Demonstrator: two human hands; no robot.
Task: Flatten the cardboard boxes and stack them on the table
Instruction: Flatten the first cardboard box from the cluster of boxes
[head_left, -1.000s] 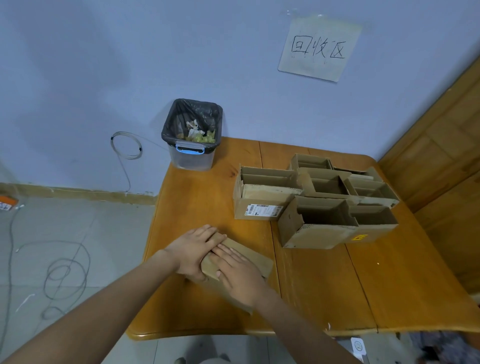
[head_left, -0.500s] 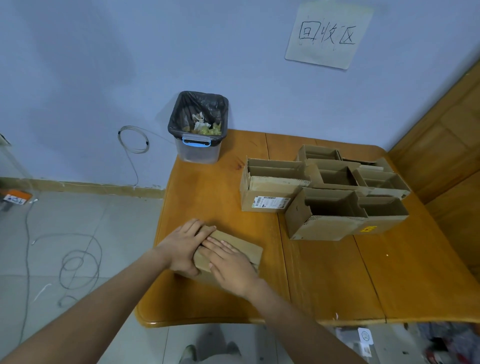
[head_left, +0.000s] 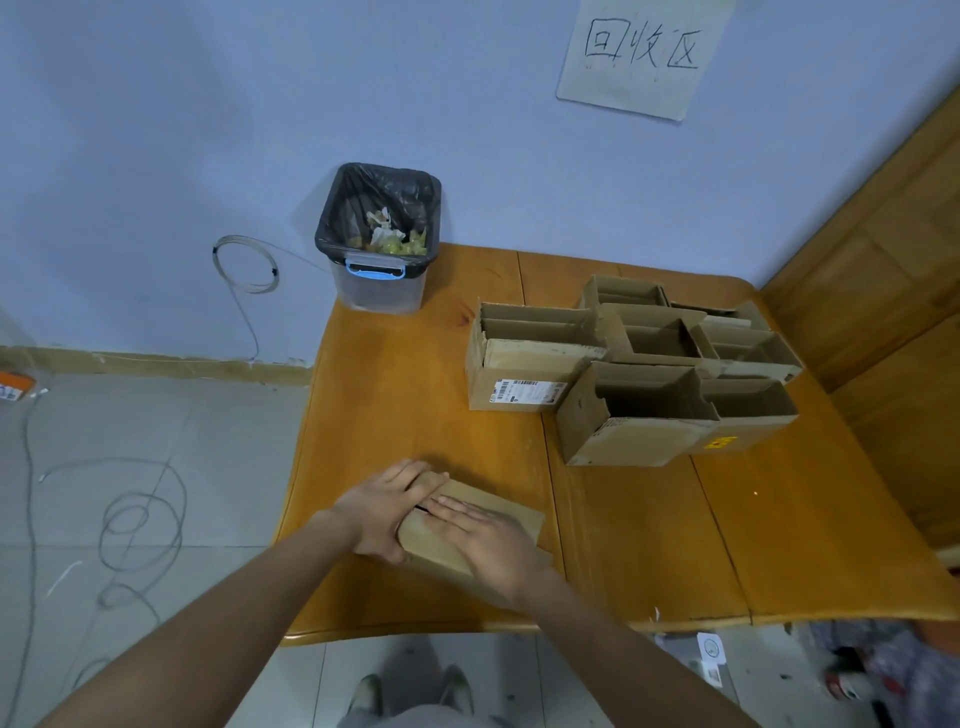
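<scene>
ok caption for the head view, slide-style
Both hands, left and right, press a flattened cardboard box onto the wooden table; open boxes wait.

A wooden table (head_left: 395, 395) carries a flattened box (head_left: 498, 512) near its six o'clock edge, a cluster of open cardboard boxes (head_left: 639, 374) toward two o'clock, and a lined bin (head_left: 379, 260) at eleven o'clock.
</scene>
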